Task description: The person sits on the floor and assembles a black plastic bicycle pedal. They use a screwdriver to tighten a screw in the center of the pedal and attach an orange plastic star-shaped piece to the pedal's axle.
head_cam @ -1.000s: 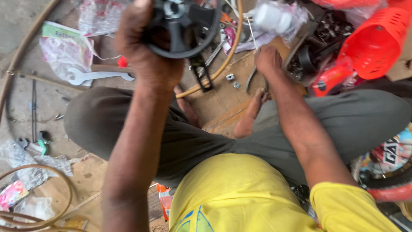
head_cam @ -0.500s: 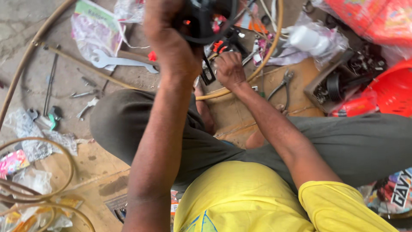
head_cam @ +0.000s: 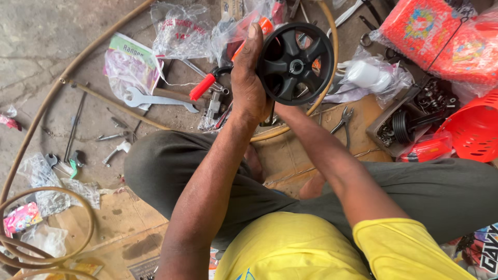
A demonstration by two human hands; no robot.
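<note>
Nearest you, your yellow shirt and grey-trousered knees fill the lower part of the view, with a sheet of brown cardboard on the ground at your left. Your left hand is raised above your knees and clasps the black five-spoke wheel by its left rim, thumb lying up along the edge, so the wheel stands out to the right of the palm with its face turned toward you. Your right forearm runs up beneath the wheel; the right hand itself is hidden behind it, so you cannot tell whether it grips anything. Beyond the wheel, on the concrete floor, lie a red-handled tool and a silver spanner just left of your wrist, pliers to the right, and a red plastic basket at the far right edge.
</note>
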